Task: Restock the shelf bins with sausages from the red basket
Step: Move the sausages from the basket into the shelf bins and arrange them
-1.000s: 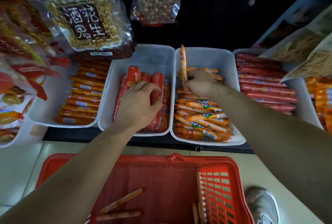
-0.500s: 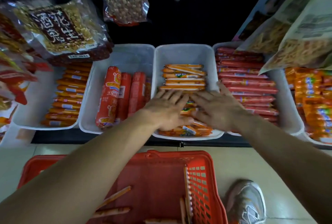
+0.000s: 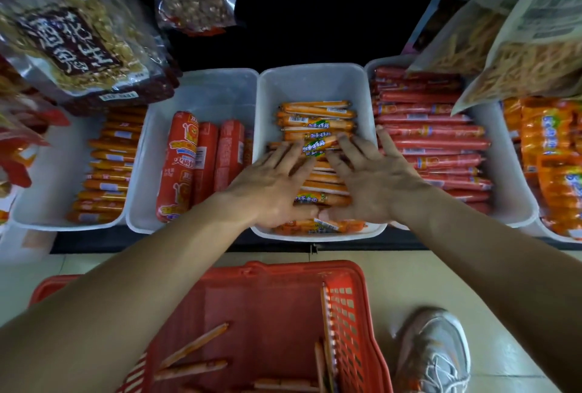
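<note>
Landmark: centre white plastic bin, stacked with thin orange-wrapped sausages lying crosswise. The left hand and right hand both lie flat on that stack, fingers straight and spread, thumb tips close together at the bin's near edge; nothing gripped. The red plastic mesh basket sits on the floor on the near side of the bin, with loose thin sausages inside. The bin just left holds thick red sausages.
</note>
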{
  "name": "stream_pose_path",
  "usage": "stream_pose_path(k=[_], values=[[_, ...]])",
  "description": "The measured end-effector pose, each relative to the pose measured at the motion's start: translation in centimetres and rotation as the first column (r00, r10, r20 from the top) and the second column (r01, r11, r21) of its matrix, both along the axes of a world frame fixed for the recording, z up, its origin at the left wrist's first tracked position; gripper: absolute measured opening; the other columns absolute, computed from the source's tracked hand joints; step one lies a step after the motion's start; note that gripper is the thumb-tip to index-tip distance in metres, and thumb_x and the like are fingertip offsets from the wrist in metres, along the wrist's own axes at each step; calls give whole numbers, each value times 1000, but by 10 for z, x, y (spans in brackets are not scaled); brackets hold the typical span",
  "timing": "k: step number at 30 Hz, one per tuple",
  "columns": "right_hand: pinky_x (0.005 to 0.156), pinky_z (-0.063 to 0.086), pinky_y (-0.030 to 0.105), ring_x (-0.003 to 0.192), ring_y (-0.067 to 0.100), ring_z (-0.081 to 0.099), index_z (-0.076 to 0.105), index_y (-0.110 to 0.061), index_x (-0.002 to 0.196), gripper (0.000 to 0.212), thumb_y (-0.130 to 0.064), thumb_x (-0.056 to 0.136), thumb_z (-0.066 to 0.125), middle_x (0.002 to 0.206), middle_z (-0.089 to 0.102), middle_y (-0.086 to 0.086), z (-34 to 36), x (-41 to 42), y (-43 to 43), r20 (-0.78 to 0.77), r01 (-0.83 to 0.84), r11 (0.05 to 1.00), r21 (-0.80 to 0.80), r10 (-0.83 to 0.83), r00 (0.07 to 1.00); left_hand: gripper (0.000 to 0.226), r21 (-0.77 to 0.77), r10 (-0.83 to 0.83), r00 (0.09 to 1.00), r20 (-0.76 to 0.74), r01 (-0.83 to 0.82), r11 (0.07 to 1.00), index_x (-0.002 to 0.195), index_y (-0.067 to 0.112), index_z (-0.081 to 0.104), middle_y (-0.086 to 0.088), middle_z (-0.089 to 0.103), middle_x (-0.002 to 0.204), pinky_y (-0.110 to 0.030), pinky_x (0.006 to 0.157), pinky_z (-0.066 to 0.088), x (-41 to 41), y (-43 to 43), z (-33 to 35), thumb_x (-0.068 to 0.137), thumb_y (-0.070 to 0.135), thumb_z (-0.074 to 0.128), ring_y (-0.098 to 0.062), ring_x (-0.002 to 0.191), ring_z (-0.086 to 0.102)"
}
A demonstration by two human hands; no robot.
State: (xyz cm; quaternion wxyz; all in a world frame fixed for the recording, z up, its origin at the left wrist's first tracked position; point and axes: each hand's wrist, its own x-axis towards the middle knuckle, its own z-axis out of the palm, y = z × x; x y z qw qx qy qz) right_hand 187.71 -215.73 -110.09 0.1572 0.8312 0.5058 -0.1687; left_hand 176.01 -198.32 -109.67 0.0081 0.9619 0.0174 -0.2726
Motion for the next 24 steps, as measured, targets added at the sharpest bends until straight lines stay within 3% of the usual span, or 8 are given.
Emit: stream_pose_path(k=[4,9,12,14,19,24], values=[[117,-12,62,153,32,-9,-9,-24,159,117,-97,71,19,166,-16,11,1,-2,-2,42,-38,999,-37,39,998,96,210,-154,987,36,143,967,152,19,-28,-15,-34,158,-43,123,-5,-15,0,-14,90,77,18,-31,150,-24],[120,2,59,146,27,27,20,-20,157,88,-72,86,18,158,34,6,12,12,-2,137,-24,981,195,-3,991,86,192,53,994,99,-71,979,152,19,-26,-15,-29,161,-49,123,0,7,-14,-28,95,71,10,-35,151,-17],[121,-5,56,152,23,14,12,-25,159,79,-67,92,13,166,18,4,7,8,-6,55,-36,986,166,27,998,92,127,194,977,86,-204,971,151,18,-30,-15,-36,157,-52,122,1,23,-20,-31,95,71,19,-36,149,-23],[121,-9,56,154,21,3,6,-27,159,70,-57,100,27,168,6,2,4,5,-6,26,-24,993,119,21,999,93,82,212,975,68,-217,973,152,19,-29,-12,-37,158,-51,123,-1,27,-18,-27,97,68,26,-34,148,-26],[121,1,58,150,23,19,24,-29,155,69,-55,95,46,163,23,1,15,2,2,-40,67,986,151,-62,997,85,-8,145,986,85,-145,989,157,20,-18,-6,-23,164,-43,124,-4,9,-13,1,101,55,35,-23,151,-19],[120,14,56,144,29,31,30,-24,153,67,-55,95,45,158,33,4,69,-28,11,-77,72,997,36,-69,995,75,-114,200,967,157,-184,976,160,21,5,0,1,168,-38,123,13,-57,-13,70,100,52,39,-21,154,8]])
